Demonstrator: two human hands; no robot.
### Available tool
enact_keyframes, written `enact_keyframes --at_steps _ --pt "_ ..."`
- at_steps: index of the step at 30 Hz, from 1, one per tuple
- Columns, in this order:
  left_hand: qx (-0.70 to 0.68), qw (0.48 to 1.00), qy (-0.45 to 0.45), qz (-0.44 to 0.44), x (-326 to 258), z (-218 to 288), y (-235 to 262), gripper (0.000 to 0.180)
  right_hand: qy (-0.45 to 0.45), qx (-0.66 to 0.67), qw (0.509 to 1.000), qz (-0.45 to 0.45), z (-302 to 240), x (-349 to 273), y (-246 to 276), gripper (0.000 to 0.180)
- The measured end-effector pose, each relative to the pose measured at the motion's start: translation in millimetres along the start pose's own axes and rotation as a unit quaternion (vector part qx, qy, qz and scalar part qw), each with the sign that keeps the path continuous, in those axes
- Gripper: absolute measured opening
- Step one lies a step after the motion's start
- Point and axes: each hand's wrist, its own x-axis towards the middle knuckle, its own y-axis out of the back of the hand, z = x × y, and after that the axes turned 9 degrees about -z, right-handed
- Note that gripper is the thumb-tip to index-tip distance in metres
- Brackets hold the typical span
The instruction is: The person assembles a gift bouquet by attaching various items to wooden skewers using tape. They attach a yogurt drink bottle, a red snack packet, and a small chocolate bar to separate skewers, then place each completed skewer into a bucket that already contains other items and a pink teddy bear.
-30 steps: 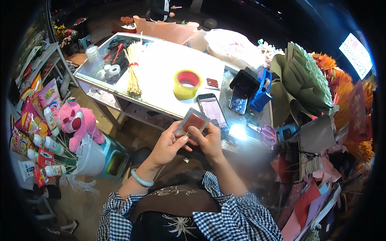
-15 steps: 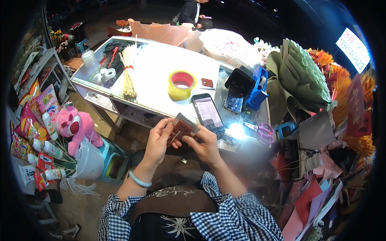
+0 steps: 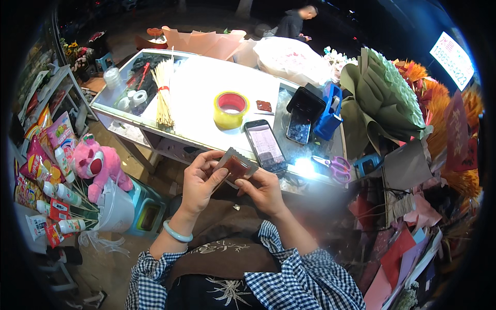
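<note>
A small clear packet with dark reddish-brown contents (image 3: 236, 165) is held between my two hands over my lap, just off the table's near edge. My left hand (image 3: 197, 181), with a pale bangle at its wrist, pinches the packet's left side, thumb on top. A thin stick (image 3: 219, 183) shows under that thumb, partly hidden by the fingers. My right hand (image 3: 264, 192) grips the packet's lower right edge between thumb and fingers. Beyond the packet, a lit phone (image 3: 265, 146) lies on the white table (image 3: 196, 98). A similar small reddish-brown packet (image 3: 264, 105) lies farther back.
A yellow tape roll (image 3: 230, 110), a bundle of thin sticks (image 3: 164, 95), a blue tape dispenser (image 3: 329, 113) and purple scissors (image 3: 338, 168) are on the table. Wrapped bouquets (image 3: 382, 98) stand right. A pink plush toy (image 3: 98, 165) and snack packs are left. A person (image 3: 293, 25) is beyond.
My left hand has shifted slightly, its thumb now lying against the packet with the stick beneath. The person in the background has moved to the right.
</note>
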Motion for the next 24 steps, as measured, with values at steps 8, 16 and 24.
enact_keyframes --at_steps 8,16,24 --pt "-0.099 0.992 0.060 -0.059 -2.2 -5.1 10.0 0.022 -0.019 -0.093 0.994 -0.046 -9.1 0.0 7.4 0.012" --pt "-0.119 0.992 0.026 0.024 1.9 -4.5 11.8 0.018 0.014 -0.204 0.974 -0.097 4.9 0.0 40.5 0.007" --pt "-0.110 0.981 -0.120 0.102 9.9 9.7 39.1 0.024 -0.015 -0.370 0.818 0.440 50.2 40.6 287.8 0.026"
